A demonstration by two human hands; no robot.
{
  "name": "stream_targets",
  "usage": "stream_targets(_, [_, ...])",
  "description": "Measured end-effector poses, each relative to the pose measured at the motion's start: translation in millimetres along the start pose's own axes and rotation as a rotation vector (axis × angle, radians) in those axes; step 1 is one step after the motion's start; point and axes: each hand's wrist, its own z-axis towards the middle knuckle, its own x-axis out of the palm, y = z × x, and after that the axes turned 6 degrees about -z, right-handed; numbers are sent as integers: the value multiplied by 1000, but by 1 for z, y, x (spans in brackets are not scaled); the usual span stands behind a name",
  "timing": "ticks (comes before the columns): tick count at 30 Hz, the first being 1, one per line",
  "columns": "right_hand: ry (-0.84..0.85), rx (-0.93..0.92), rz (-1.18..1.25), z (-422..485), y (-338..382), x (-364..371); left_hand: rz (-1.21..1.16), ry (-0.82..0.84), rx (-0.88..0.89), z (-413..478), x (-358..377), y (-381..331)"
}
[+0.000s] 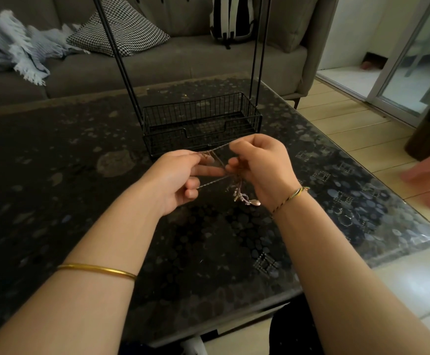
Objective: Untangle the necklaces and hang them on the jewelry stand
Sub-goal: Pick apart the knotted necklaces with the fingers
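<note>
The left hand (179, 179) pinches a thin chain of the tangled necklaces (240, 193), just in front of the jewelry stand (198, 133). The tangle hangs between both hands. The right hand (261, 170) pinches its other strands.

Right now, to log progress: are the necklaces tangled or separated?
Tangled: the necklaces cross and bunch in one clump between the left hand and right hand.

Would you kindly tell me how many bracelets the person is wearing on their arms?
2. A gold bangle sits on the left forearm; a braided cord bracelet circles the right wrist. Others could be hidden beyond the frame's lower edge.
</note>
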Motion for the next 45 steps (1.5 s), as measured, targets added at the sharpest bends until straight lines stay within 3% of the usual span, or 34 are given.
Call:
stream_targets(8, [-22, -23, -240, 0, -2, -1, -32, -62, 47, 2, 2, 0])
stream_targets(17, [-30, 52, -180, -1, 3, 1, -87, -164, 42, 4, 2, -1])
stream_targets(25, [171, 105, -449, -5, 4, 2, -92, -115, 53, 0, 8, -3])
stream_targets(45, [89, 110, -197, -1, 3, 1, 71, -70, 86, -2, 4, -3])
